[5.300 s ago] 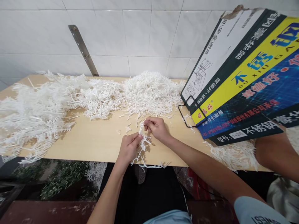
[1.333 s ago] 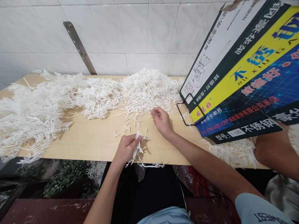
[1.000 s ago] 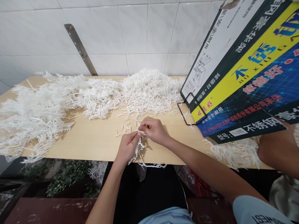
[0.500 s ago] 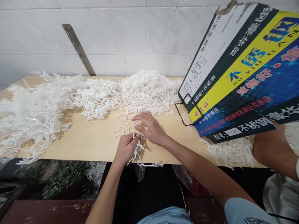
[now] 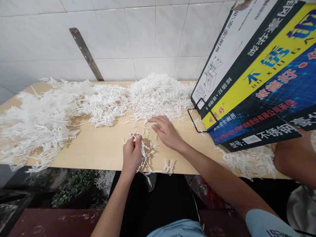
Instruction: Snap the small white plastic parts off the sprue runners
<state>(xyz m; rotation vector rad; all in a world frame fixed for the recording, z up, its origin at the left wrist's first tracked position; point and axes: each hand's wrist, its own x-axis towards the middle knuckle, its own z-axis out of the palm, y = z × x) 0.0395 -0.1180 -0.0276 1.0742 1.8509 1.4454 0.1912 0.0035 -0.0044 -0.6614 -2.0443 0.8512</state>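
My left hand [image 5: 132, 154] is closed around a white branched plastic sprig [image 5: 146, 154], which hangs from the fingers toward the table's front edge. To its right, my right hand [image 5: 168, 133] hovers over the table with fingers stretched out and thumb apart, nothing visible in it. Small loose white pieces [image 5: 155, 145] lie between and around both hands. A large mound of short white pieces [image 5: 158, 93] rises just beyond my right hand. Longer tangled white sprigs [image 5: 46, 115] are heaped on the left side. One branched piece [image 5: 168, 167] rests at the front edge.
A big printed cardboard box [image 5: 261, 82] stands tilted on the right, with a black wire frame [image 5: 195, 121] at its corner. Another person's arm [image 5: 293, 158] shows behind it, near more white pieces [image 5: 249, 161]. The wooden tabletop [image 5: 96, 148] meets a tiled wall [image 5: 111, 36].
My hands have moved apart: the left slid slightly left with the sprig, the right drew back to the right. More small pieces show on the table between them. The view shifted slightly.
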